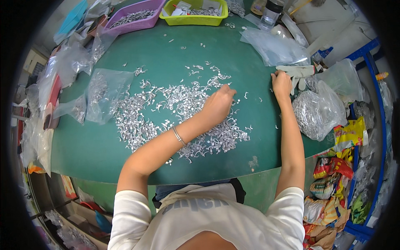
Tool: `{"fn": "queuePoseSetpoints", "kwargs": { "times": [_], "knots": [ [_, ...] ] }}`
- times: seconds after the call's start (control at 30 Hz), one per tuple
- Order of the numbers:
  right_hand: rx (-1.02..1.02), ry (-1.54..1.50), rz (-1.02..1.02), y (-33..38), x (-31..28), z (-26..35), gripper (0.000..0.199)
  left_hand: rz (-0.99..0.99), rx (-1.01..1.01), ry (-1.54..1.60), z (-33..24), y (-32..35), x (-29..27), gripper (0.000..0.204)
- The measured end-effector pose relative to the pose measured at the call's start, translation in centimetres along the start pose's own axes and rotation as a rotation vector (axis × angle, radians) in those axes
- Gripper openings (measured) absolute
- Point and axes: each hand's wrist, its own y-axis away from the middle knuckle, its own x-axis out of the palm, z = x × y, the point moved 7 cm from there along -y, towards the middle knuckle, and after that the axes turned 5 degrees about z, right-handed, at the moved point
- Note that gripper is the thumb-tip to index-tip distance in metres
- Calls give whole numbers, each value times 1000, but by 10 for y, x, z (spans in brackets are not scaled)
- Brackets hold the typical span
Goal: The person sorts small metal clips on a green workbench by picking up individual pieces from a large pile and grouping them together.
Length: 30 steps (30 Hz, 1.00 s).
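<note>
Silvery metal clips (175, 112) are lying scattered across the green worktop (166, 54), mostly left of and under the left hand (218, 104), which is curling loosely over the pile's right edge, while the right hand (282, 83) is resting knuckles-up, well apart, touching a white glove (298, 71).

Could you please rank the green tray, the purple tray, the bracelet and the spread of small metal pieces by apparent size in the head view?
1. spread of small metal pieces
2. green tray and purple tray: too alike to rank
3. bracelet
</note>
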Motion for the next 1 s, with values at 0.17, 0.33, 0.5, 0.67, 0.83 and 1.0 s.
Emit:
{"fn": "queuePoseSetpoints", "kwargs": {
  "times": [0.17,0.33,0.5,0.67,0.83,1.0],
  "knots": [
    [206,-1211,471,21,14,13,28,9,14,61,2,12,-6,19],
    [140,-1957,899,67,-16,75,25,21,-2,54,2,17,-5,19],
    [50,-2118,1102,97,-32,108,28,-28,7,106,1,19,-11,20],
    [86,-2114,1129,119,-43,123,29,-215,-30,390,-22,14,-48,27],
    [70,-2024,1184,139,-41,138,28,-316,76,508,-52,19,-73,31],
    [181,-2025,1176,150,-37,147,23,-358,92,458,-51,25,-74,22]
  ]
}}
